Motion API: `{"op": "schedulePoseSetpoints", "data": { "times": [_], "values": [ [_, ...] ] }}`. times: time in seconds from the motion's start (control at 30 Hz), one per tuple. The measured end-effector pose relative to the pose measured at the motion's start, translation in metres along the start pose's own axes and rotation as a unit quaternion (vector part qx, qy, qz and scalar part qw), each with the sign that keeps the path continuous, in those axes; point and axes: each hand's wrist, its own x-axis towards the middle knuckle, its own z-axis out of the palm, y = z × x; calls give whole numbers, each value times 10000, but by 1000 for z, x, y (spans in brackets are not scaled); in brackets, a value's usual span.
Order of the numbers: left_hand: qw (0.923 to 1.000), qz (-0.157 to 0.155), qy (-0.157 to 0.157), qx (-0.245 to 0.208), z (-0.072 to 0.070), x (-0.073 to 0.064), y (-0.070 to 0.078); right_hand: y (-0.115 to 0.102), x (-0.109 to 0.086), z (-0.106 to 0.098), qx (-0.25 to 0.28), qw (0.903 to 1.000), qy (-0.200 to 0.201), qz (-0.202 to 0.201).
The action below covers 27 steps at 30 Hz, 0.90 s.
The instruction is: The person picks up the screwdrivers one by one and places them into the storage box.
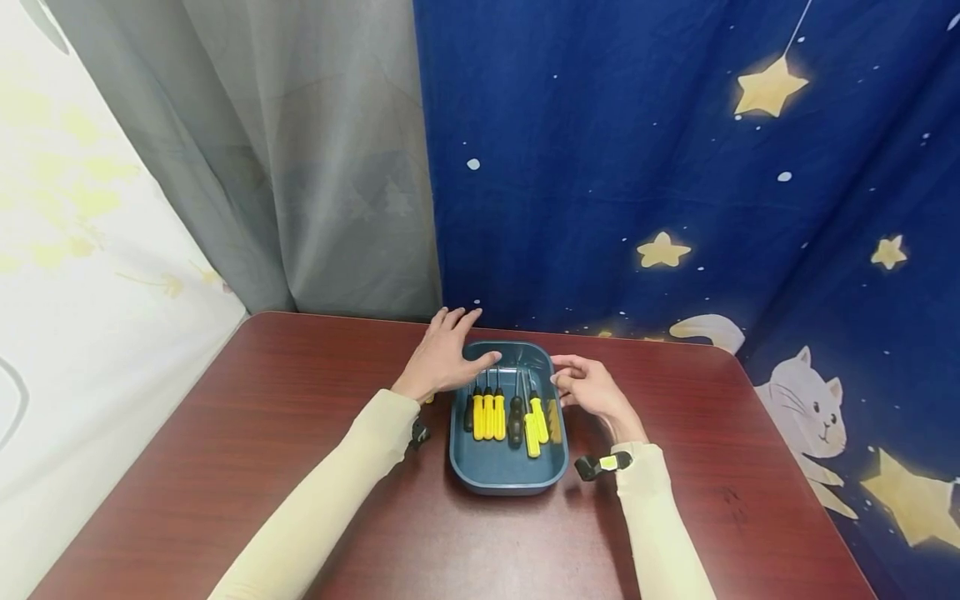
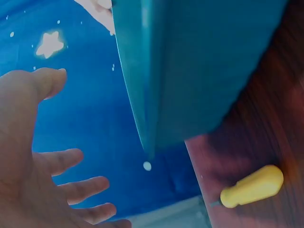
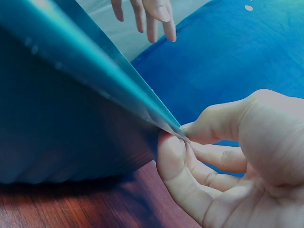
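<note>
A dark blue-grey rectangular tray (image 1: pixel 510 472) holds several screwdrivers laid side by side, with yellow handles (image 1: pixel 488 417) and black handles (image 1: pixel 515 421). My right hand (image 1: pixel 596 390) pinches the tray's right rim between thumb and fingers, as the right wrist view shows close up. Over the tray's far left corner hovers my left hand (image 1: pixel 442 358), fingers spread and holding nothing. Below it, a short yellow-handled screwdriver (image 2: pixel 251 186) lies on the table outside the tray; in the head view my left wrist hides most of it.
The reddish-brown wooden table (image 1: pixel 300 433) surrounds the tray on all sides. Behind its far edge hang a grey curtain (image 1: pixel 352 167) and a blue curtain with stars (image 1: pixel 570 167). A white patterned cloth (image 1: pixel 90 250) hangs on the left.
</note>
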Motion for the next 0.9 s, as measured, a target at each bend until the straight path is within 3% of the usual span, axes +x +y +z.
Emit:
{"op": "schedulePoseSetpoints", "data": {
  "times": [0.23, 0.57, 0.9],
  "values": [
    [9988, -425, 18, -244, -2, 2, -19, 1, 0, -1, 6, 10000, 12, 67],
    [9912, -1002, -4, -865, -1, 4, -44, 0, 0, 0, 25, 10000, -45, 14],
    [9818, -1559, -145, -1079, 3, -1, -55, -2, 0, -1, 42, 10000, -51, 68]
  ]
}}
